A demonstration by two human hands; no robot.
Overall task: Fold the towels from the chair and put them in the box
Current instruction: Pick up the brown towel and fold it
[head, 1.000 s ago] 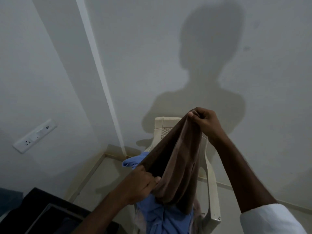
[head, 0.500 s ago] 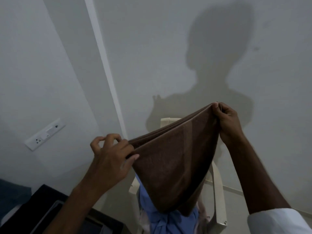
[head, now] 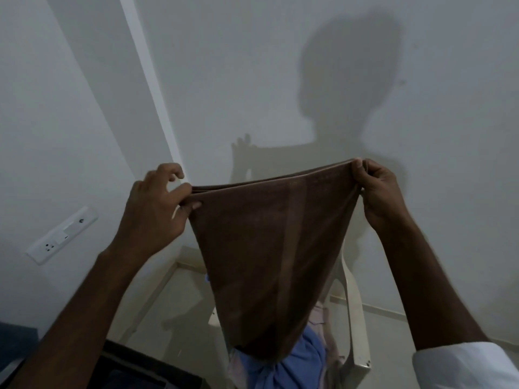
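Observation:
A brown towel hangs doubled in the air in front of me, its top edge stretched level between both hands. My left hand pinches its left corner with thumb and forefinger, the other fingers lifted. My right hand grips the right corner. Behind and below the towel stands a cream plastic chair, mostly hidden, with a blue towel and a pale pink one heaped on its seat. A dark box sits at the bottom left, only partly in frame.
A white wall fills the background, with my shadow cast on it. A white switch and socket plate is mounted on the left wall. Pale floor tiles lie left of the chair. Something dark blue shows at the far left edge.
My left hand rose from low by the chair to level with my right hand and moved out left. The towel went from hanging bunched to spread wide between both hands.

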